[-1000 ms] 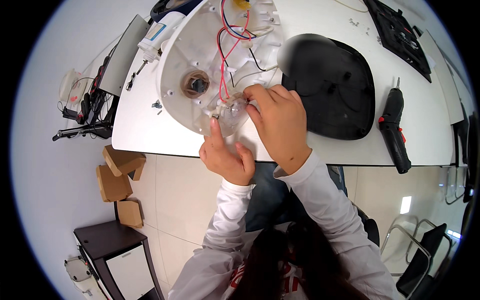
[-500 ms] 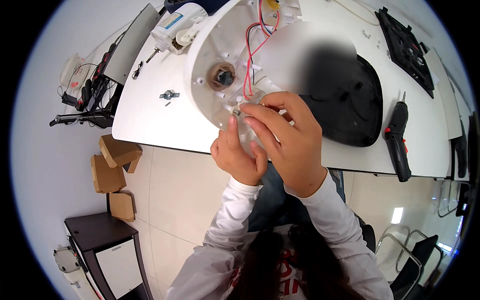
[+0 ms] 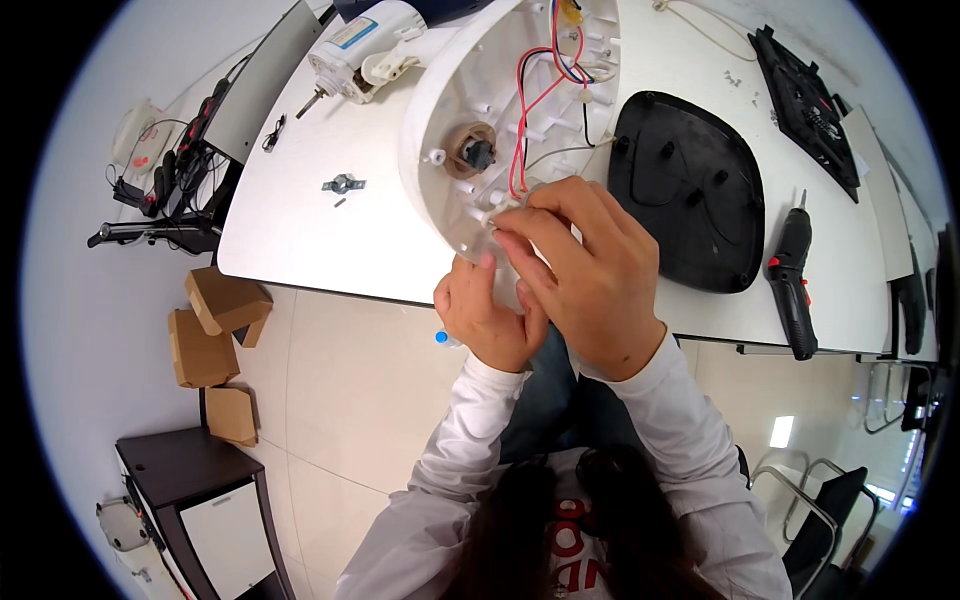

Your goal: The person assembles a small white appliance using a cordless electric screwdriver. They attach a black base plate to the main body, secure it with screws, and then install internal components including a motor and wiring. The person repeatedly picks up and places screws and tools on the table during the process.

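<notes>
A white plastic housing (image 3: pixel 432 120), its ribbed and posted inside facing me, stands tilted at the table's near edge. Red, black and blue wires (image 3: pixel 523 115) run through it. My left hand (image 3: pixel 490 315) grips the near rim of the housing, with the index finger up along it. Just inside that rim, my right hand (image 3: pixel 595 265) pinches thumb and fingertips together by a white post. What they hold is tiny and mostly hidden by the fingers; a bit of metal shows there. A dark round part in a brown ring (image 3: pixel 474 152) sits inside the housing.
A white motor unit (image 3: pixel 365 55) joins the housing at far left. A metal bracket (image 3: pixel 344 184) lies left on the white table (image 3: pixel 290 235). Right are a black cover plate (image 3: pixel 690 210), a power screwdriver (image 3: pixel 793 270), loose screws (image 3: pixel 735 78) and a black tray (image 3: pixel 805 110).
In the picture, the housing and both hands sit slightly farther right. The blurred pale and dark patch over the cover plate is gone, so the plate shows whole. The right-hand pinch stays at the rim.
</notes>
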Available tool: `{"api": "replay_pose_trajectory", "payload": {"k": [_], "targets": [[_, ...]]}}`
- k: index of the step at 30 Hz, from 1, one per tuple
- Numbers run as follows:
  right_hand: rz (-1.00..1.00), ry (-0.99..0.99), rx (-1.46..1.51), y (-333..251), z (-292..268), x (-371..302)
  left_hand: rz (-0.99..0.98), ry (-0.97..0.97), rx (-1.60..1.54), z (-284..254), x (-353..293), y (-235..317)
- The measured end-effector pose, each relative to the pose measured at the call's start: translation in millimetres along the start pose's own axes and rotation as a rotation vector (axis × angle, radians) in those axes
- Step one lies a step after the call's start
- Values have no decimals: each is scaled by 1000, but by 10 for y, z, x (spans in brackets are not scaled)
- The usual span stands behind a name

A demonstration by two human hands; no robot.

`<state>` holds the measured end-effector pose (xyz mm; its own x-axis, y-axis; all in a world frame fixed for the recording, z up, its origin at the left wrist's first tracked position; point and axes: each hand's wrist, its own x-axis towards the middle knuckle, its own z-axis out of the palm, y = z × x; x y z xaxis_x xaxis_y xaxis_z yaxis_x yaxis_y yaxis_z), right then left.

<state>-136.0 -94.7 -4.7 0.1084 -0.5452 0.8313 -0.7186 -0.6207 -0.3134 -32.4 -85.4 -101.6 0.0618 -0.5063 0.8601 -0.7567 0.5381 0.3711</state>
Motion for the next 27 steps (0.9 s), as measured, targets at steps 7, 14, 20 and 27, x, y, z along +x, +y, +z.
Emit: {"api": "replay_pose_trajectory", "payload": {"k": [7,14,20,27], "targets": [[63,11,-5,-55,34,17,-42,3,-51,-13,20,23],[16,28,-28,6,83,-76,8,19,-37,6,-9,-26],[124,51,17,-96,45,-16,-6,-12,-51,-6,0,-17],[47,71,22,-32,66,-48,-4,-1,-25,4,-9,-2]]}}
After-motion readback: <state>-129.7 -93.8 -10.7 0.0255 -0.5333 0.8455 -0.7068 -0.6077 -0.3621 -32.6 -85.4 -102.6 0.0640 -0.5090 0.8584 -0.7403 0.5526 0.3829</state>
